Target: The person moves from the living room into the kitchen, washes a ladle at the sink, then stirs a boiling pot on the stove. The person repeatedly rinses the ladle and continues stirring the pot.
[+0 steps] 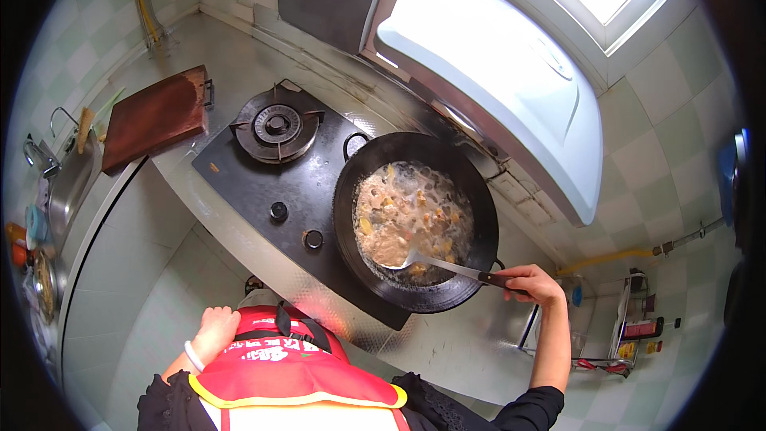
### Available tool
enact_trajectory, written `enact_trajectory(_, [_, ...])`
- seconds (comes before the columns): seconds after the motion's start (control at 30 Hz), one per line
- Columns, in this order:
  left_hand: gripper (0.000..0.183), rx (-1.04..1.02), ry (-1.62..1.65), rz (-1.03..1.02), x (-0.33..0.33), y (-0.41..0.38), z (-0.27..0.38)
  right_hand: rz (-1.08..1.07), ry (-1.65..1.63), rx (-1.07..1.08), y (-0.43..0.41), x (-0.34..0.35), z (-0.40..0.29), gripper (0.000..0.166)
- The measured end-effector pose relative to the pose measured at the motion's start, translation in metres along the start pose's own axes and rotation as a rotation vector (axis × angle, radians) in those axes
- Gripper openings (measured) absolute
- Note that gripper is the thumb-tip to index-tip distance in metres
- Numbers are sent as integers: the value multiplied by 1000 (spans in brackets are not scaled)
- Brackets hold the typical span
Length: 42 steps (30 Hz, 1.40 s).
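Note:
My right hand (534,285) grips the dark handle of a metal cooking spatula (446,264) from the right side. The spatula's blade rests in the near part of a black wok (419,299), under or against a mound of pale foam. Bubbling broth with foam, yellowish pieces and chunks of food (419,209) fills the wok's bottom. The wok sits over the right burner of a black gas stove (335,191), hiding that burner. My left hand (217,324), with a white band at the wrist, is beside the red apron (299,365); its fingers look curled and its palm is hidden.
A bare gas burner (276,126) is left of the wok; two knobs face me. Farther left lie a thick wooden cutting board (157,114) and a sink (75,182). A pale range hood (502,84) overhangs the back right. A wire rack (622,323) with bottles stands at right.

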<state>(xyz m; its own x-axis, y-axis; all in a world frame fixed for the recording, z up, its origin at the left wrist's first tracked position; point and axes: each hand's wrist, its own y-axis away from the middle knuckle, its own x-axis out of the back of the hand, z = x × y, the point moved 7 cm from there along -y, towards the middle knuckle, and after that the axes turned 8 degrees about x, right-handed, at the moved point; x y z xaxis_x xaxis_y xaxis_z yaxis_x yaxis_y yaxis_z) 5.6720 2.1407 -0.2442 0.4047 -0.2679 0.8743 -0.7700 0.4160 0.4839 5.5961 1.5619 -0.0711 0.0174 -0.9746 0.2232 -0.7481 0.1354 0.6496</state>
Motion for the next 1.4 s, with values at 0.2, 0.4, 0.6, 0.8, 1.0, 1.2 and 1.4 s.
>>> enact_trajectory(0.2, [15,38,20,0,-2,5,-1,-43,61,-22,-18,0,-12,33])
enact_trajectory(0.4, [15,65,41,7,-2,10,-2,-55,61,-26,-40,-4,-27,33])
enact_trajectory(0.6, [12,90,107,59,-1,15,-5,-110,35,13,-56,-7,-40,33])
enact_trajectory(0.8, [13,89,126,73,1,15,-4,-61,13,42,-56,-6,-42,34])
enact_trajectory(1.0, [12,52,104,68,-2,6,-1,-23,-14,69,-32,1,-50,34])
enact_trajectory(1.2, [10,3,86,117,1,0,3,-6,-27,70,-29,9,-37,34])
enact_trajectory(1.4, [13,25,46,55,-1,1,2,27,-16,50,-29,-1,-44,33])
